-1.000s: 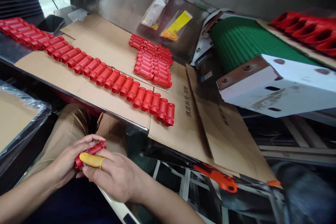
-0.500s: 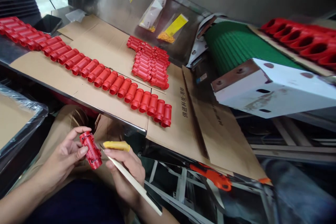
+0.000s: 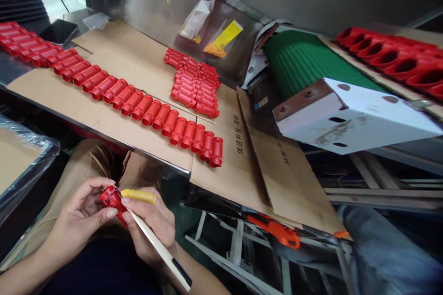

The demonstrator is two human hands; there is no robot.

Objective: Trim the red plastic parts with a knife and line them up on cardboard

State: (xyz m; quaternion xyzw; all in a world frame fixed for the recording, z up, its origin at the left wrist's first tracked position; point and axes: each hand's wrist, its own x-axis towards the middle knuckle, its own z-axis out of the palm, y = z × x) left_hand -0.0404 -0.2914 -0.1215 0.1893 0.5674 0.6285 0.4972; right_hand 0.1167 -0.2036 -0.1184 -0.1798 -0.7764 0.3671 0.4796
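- The left hand point(image 3: 81, 212) was curled closely around a red moulded plastic part point(image 3: 112, 202), held just in front of the near edge of the cardboard sheet point(image 3: 114, 50).
- The right hand point(image 3: 150, 226) pinched a slim cream stick point(image 3: 157, 249), its end at the part; a yellow finger cot point(image 3: 138, 196) covered one finger.
- The part appeared light, stiff and possibly slick; its barrel looked the safest hold.
- Rows of matching red parts point(image 3: 148, 110) lay on the cardboard sheet.
- A green ribbed conveyor belt point(image 3: 297, 60) ran beyond the sheet.

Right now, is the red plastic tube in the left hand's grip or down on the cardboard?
Held: the red plastic tube sits between fingers and thumb of the left hand.
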